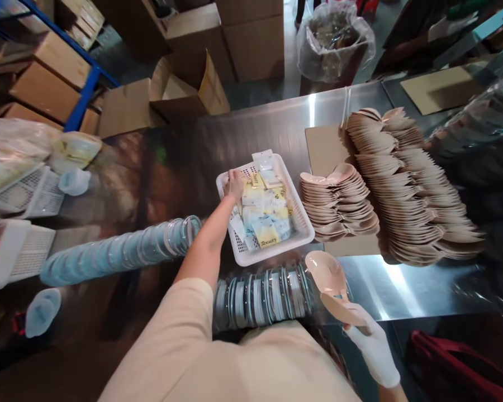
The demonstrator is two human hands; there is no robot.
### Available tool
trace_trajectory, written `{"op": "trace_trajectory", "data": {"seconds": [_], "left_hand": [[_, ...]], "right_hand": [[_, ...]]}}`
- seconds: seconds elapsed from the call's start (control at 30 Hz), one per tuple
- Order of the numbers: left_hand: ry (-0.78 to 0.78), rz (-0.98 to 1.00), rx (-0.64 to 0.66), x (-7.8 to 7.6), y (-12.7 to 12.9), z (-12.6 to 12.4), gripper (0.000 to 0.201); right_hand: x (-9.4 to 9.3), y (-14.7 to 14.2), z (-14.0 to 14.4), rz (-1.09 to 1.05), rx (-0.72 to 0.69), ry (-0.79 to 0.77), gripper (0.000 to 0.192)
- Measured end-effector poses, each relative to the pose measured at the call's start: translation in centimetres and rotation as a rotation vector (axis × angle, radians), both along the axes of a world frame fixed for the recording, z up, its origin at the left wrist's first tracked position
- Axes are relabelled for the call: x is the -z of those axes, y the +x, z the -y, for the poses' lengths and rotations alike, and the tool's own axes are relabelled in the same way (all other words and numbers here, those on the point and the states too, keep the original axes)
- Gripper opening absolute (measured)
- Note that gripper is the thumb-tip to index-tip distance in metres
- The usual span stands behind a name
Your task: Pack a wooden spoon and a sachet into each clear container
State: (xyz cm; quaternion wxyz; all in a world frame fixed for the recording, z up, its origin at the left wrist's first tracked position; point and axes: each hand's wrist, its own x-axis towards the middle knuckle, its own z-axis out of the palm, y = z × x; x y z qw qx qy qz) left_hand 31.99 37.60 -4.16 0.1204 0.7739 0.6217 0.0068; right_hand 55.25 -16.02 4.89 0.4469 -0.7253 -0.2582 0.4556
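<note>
My left hand [233, 186] reaches into a white perforated basket [238, 254] and rests on the small yellow and white packets [263, 219] piled in it. My right hand [371, 341], in a white glove, holds a beige moulded pad [331, 279] near the table's front edge. Rows of the same beige pads [406, 184] lie stacked on cardboard to the right of the basket. Two long rows of clear round lids [121, 251] lie on their sides, one left of my arm and one [262, 296] under the basket's near edge.
The steel table [402, 285] runs across the view. White baskets [23, 223] and plastic bags sit at the left. Cardboard boxes [180, 89] and blue shelving stand behind the table. A bag-lined bin [335, 44] is at the back; a red bag [452, 363] lies lower right.
</note>
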Motion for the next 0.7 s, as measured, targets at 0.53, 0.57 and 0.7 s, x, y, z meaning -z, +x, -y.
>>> {"op": "trace_trajectory", "data": {"seconds": [0.53,0.57,0.7], "left_hand": [[-0.257,-0.013,0.092,0.9,6.3,1.4,0.089],[-0.259,-0.01,0.11,1.0,5.9,1.7,0.088],[-0.246,-0.01,0.171,1.5,4.2,4.9,0.081]], "right_hand": [[-0.7,-0.3,-1.2,0.03,-0.054,0.036,0.042],[-0.6,-0.4,-1.1,0.021,-0.046,0.038,0.043],[0.9,-1.0,-0.6,-0.013,-0.013,0.019,0.046]]}}
